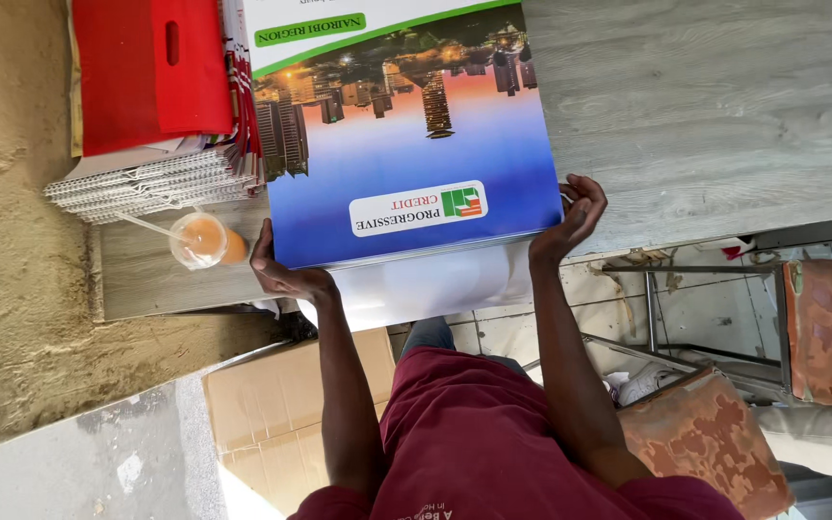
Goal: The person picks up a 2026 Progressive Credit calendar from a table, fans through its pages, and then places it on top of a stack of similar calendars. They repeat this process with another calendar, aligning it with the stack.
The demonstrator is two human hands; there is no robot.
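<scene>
At the centre of the frame lies a stack of large printed posters point(402, 125), glossy, with a night city skyline over a blue band and a white-and-green top border, seen upside down. The left hand point(281, 270) grasps its lower left corner; the right hand point(570, 221) curls around the lower right edge. It rests on a grey wood-grain table point(705, 106), long axis running up the frame. At left stand an orange drink cup point(206, 241) and red bags point(151, 67); at lower right, patterned chair cushions point(705, 433).
</scene>
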